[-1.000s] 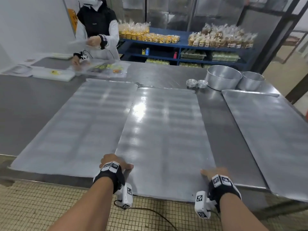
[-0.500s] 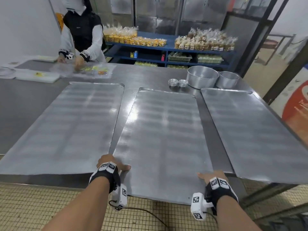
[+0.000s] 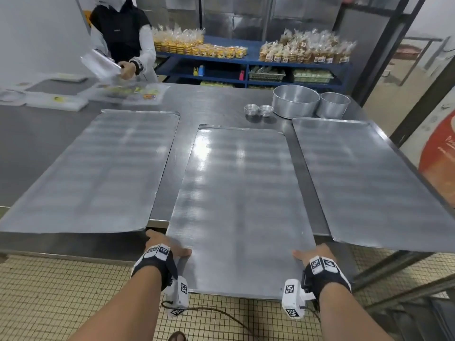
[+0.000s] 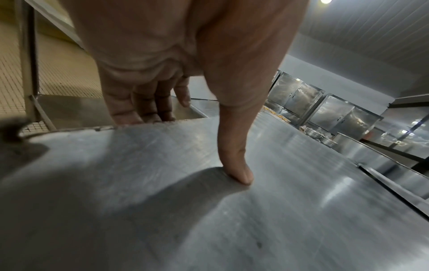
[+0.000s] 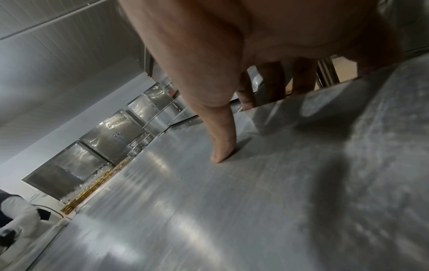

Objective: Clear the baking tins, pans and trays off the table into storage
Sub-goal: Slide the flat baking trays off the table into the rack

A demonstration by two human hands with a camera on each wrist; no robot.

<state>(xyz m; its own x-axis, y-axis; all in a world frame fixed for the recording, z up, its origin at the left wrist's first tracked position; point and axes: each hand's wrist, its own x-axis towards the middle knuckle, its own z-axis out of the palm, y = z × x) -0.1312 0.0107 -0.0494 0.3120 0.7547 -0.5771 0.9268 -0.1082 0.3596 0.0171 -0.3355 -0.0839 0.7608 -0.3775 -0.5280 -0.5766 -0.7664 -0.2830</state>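
The left hand (image 3: 164, 244) is gripping the middle tray (image 3: 240, 205) at its near left corner: the thumb (image 4: 234, 159) is pressing flat on the top surface while the other fingers (image 4: 139, 108) are curling under the edge. The right hand (image 3: 317, 254) is doing the same at the near right corner, thumb (image 5: 223, 144) lying on top and fingers (image 5: 271, 80) wrapping below the rim, so both hands are clamping the sheet between thumb and fingers. The tray's near end is hanging out past the near edge of the worktop (image 3: 221, 104), over the tiled floor; whether its far end is resting on the steel or is slightly raised is hard to say from the head view.

Two more flat trays are lying alongside it, the left tray (image 3: 98, 173) and the right tray (image 3: 369, 180), each apart from the middle one by a strip of bare steel, and the right one is overhanging the near right corner. Towards the far right corner are sitting a large round tin (image 3: 295, 102), a smaller round tin (image 3: 333, 104) touching or nearly touching it, and two little tart tins (image 3: 258, 110) (side by side).

At the far left edge another person (image 3: 123, 33) is handling a clear packet (image 3: 101, 64), with white boards (image 3: 56, 102) and wrapped goods lying there. A blue shelf (image 3: 248, 67) of bagged baked goods is standing behind.
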